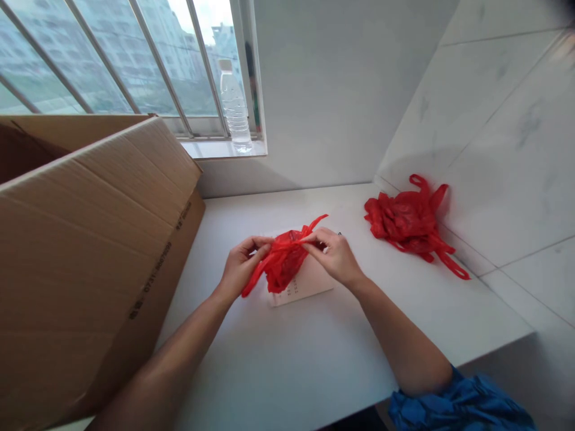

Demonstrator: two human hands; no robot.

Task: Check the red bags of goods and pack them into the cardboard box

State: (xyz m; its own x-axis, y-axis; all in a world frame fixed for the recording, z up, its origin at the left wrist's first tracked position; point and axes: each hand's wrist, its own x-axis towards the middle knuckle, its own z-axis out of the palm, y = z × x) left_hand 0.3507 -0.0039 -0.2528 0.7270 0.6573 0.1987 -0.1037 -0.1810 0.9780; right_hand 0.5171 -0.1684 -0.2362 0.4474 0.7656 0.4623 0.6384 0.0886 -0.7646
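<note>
The red bag point(284, 266) sits bunched on the white card point(309, 282); pulling its handles apart evenly, low over the card, should keep the twist tight (thin film tears easily). The left hand point(240, 267) and right hand point(335, 255) each pinch a handle, fingers closed, above the card's far edge.

Large open cardboard box point(90, 251) at left, flap tilted over white counter point(291, 359). Clear plastic bottle point(234, 108) upright on windowsill point(224, 148), against barred window point(112, 54). Heap of red plastic bags point(406, 224) at tiled wall point(507, 131), right corner. Blue cloth point(462, 404) low right.
</note>
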